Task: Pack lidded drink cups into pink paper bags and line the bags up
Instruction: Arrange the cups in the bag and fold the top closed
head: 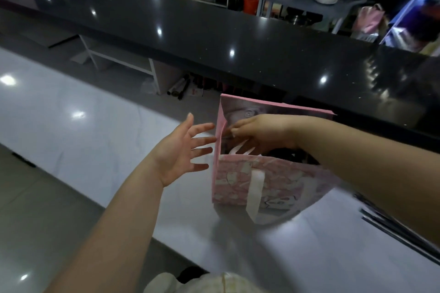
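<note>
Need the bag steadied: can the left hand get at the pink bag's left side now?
Probably yes: the left hand is open right beside the pink bag, nothing between them; the right hand is up at its mouth.

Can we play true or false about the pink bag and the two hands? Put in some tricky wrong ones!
1. The pink bag stands upright on the counter with its top open. True.
2. The left hand is squeezed into a fist. False: its fingers are spread open, just beside the bag's left side.
3. The right hand reaches over the bag's open top. True.
4. Three pink bags stand in a row. False: only one bag is in view.
5. A white ribbon handle hangs down the bag's front. True.
</note>
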### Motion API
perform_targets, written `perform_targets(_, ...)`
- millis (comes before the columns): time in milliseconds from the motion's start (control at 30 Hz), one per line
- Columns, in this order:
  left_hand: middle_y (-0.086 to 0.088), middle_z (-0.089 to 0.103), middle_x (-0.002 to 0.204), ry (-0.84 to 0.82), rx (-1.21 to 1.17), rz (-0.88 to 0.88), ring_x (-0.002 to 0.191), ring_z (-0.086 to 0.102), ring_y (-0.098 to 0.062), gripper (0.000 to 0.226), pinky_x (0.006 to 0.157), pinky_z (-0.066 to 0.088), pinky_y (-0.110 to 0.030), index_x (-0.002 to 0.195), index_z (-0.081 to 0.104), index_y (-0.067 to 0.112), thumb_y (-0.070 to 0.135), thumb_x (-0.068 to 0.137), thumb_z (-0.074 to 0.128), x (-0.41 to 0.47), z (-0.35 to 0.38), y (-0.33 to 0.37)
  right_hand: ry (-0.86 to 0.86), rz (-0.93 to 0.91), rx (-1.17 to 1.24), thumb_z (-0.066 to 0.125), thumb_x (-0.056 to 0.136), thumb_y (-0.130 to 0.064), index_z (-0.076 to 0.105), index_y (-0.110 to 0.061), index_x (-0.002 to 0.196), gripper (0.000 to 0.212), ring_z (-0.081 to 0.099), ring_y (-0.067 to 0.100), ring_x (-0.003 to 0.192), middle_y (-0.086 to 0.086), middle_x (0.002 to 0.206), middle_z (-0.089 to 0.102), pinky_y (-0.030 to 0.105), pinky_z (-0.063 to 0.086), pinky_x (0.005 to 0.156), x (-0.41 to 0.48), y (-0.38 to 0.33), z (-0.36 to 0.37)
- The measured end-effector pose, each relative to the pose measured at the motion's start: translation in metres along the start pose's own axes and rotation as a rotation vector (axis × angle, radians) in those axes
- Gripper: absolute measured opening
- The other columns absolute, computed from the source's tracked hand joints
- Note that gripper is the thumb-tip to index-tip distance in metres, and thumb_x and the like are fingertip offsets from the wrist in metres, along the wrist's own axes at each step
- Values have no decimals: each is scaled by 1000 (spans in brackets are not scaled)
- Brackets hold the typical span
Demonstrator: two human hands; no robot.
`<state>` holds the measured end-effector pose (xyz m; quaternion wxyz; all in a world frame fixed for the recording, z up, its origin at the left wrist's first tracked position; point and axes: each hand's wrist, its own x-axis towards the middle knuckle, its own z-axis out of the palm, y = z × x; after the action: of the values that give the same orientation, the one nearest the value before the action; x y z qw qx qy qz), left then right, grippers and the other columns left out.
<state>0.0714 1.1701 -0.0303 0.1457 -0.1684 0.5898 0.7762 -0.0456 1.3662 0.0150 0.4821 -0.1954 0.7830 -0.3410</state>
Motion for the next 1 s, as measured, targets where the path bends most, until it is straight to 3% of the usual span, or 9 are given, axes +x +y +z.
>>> perform_targets(133,3,70,118,0,78,142,111,66,-20,52,96,51,-50,113,69,37,70,81,47,-3,11,6,179,-39,-448,54,97,-25,59,-38,125,31,61,7,105,-15,118,63,33,51,95,-30,-7,0)
perform_targets(233,5,69,119,27,191,261,109,66,-16,51,91,55,-42,117,66,35,70,82,54,-2,19,5,304,-128,-535,59,94,-25,62,-46,114,29,62,0,101,-23,110,65,26,51,91,-68,-5,-6)
perform_targets(367,11,61,128,-19,305,401,116,61,-12,84,89,54,-33,130,53,38,80,59,68,0,23,-11,651,-412,-230,67,89,-36,67,-46,104,19,66,-1,94,-19,100,71,25,53,83,-120,26,-11)
perform_targets(467,20,57,130,-73,336,467,119,55,-2,90,86,56,-25,131,49,48,66,50,84,3,22,-19,1007,-580,155,66,88,-34,69,-38,101,15,68,7,97,-11,102,72,33,58,82,-129,71,11)
perform_targets(533,26,57,127,-81,349,491,116,55,4,88,81,56,-20,130,49,51,51,52,91,7,25,-20,1194,-612,375,68,82,-37,69,-30,104,23,67,13,100,-7,106,71,38,58,84,-122,98,24)
perform_targets(600,28,60,120,-42,370,520,111,57,6,80,75,55,-17,125,52,52,35,57,91,12,29,-21,1215,-592,536,71,74,-41,66,-30,111,39,65,12,106,-8,113,68,36,57,87,-116,119,27)
perform_targets(733,18,68,112,40,312,566,102,63,1,61,66,54,-12,114,63,46,24,62,88,20,34,-28,1032,-518,643,77,70,-39,62,-34,120,52,66,18,106,-6,117,67,33,57,79,-112,147,30)
perform_targets(867,13,71,110,36,342,584,101,65,-3,54,67,55,-14,111,67,46,26,64,86,25,30,-28,975,-475,712,82,63,-34,71,-29,103,42,70,26,98,5,103,73,31,58,74,-101,154,47)
perform_targets(1000,7,73,107,35,272,588,100,69,-11,47,77,58,-29,110,70,40,27,66,81,28,21,-20,1052,-488,734,76,72,-33,76,-25,94,23,72,22,87,6,92,75,27,57,67,-91,147,58)
